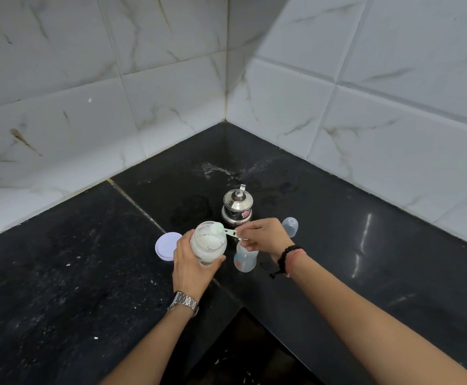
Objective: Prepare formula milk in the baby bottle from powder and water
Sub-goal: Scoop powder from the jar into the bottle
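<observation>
scoop (217,227) of powder leaving jar (209,245), pinched.

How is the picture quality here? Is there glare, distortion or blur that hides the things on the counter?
Head view: wide-angle distortion bends the wall tiles toward the edges; bright glare streaks lie on the black counter at the right; the steel pot shows small highlights; the jar, scoop and baby bottle are fairly sharp though small; light is soft, shadows faint.
</observation>
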